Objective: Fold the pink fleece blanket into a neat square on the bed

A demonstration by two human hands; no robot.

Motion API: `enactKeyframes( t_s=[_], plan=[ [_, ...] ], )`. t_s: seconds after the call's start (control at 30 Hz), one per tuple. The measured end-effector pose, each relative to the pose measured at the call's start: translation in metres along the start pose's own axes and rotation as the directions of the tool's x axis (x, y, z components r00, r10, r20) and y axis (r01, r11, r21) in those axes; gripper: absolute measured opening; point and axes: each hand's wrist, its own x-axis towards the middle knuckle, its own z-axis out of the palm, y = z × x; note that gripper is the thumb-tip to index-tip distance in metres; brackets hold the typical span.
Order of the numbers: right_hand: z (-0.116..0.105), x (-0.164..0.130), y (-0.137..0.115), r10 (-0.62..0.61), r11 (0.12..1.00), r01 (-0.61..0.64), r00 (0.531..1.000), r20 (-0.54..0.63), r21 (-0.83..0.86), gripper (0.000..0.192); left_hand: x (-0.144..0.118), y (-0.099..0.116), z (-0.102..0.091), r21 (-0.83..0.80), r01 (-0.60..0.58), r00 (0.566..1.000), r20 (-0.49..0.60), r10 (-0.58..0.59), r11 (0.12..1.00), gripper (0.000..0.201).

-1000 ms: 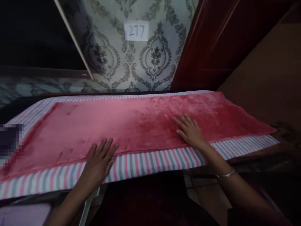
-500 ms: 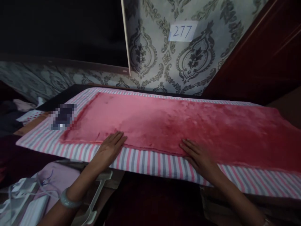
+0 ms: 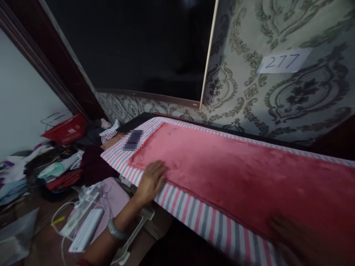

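Chg, L to R: view has swung left since the prev half-sec; more floor clutter at L now in frame
L hand [image 3: 152, 181], w/ pale bangle [image 3: 116, 231] on wrist: now closer to L end of red plush cloth [image 3: 219, 166] than before; palm down on near edge, fingers straight & together, grip released, nothing grasped
R hand [image 3: 294, 231]: now low R & blurred, wider apart from L hand; laid on plush nr its near edge, fingers seemingly extended, no clench visible
Meaning (judged): contact now reaches nearer the L end; plush looks to be lying flat as before, so position of hands differs more than lie of cloth

Surface, L to R: pixelated dark item [image 3: 133, 140], identity n/k, on striped cloth [image 3: 180, 207], just beside L end of plush; striped cloth = pink/grey/white, shows along L end, far & near edges; plush spread flat on top, runs out of frame at R; black tabletop [image 3: 135, 122] shows behind

Room, L to R: pale wall [image 3: 24, 74]; clear plastic item [image 3: 16, 236] on floor; clothes heap [image 3: 63, 170]; red bag [image 3: 66, 129] behind heap; white power strip [image 3: 85, 229] w/ cables [image 3: 62, 212], nr pink box [image 3: 116, 195], below table level; lg dark screen [image 3: 133, 48]; patterned wallpaper [image 3: 241, 48] w/ white card [image 3: 283, 61] mkd "277"; dark red panel [image 3: 332, 136] at far R, mostly out of frame
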Motion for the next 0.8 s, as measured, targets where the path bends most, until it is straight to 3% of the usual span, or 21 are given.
enactKeyframes(
  t_s=[0.07,0.13,0.2,0.3,0.4,0.5,0.6,0.7,0.8],
  plan=[
    [0.006,0.028,-0.011,-0.026,0.999,0.026,1.000,0.001,-0.043,0.071,-0.002,-0.028,-0.010,0.080,0.236,0.968,-0.112,-0.226,0.969,0.040],
    [0.016,0.065,-0.031,-0.062,0.996,0.063,0.998,0.010,-0.067,0.072,-0.002,-0.055,-0.022,0.132,0.466,0.880,-0.171,-0.443,0.875,0.046],
    [0.028,0.101,-0.055,-0.123,0.991,0.125,0.992,0.034,-0.042,0.074,0.002,-0.078,-0.033,0.167,0.617,0.787,-0.144,-0.600,0.769,0.054],
    [0.049,0.132,-0.088,-0.223,0.975,0.223,0.961,0.164,0.019,0.077,0.011,-0.097,-0.048,0.209,0.713,0.686,-0.015,-0.727,0.669,0.056],
    [0.063,0.135,-0.104,-0.240,0.971,0.226,0.924,0.298,0.084,0.084,0.021,-0.106,-0.056,0.232,0.760,0.604,0.094,-0.791,0.608,0.047],
    [0.068,0.129,-0.104,-0.208,0.977,0.176,0.908,0.363,0.120,0.088,0.028,-0.110,-0.059,0.241,0.772,0.578,0.119,-0.808,0.588,0.033],
    [0.068,0.129,-0.100,-0.191,0.978,0.140,0.895,0.404,0.153,0.089,0.031,-0.112,-0.061,0.179,0.781,0.587,0.116,-0.801,0.598,0.025],
    [0.066,0.132,-0.098,-0.190,0.973,0.107,0.870,0.454,0.203,0.087,0.030,-0.111,-0.063,-0.023,0.795,0.606,0.085,-0.791,0.606,0.028],
    [0.060,0.138,-0.099,-0.173,0.966,0.045,0.841,0.513,0.253,0.084,0.027,-0.109,-0.065,-0.220,0.818,0.563,0.113,-0.818,0.532,0.040]
  ],
)
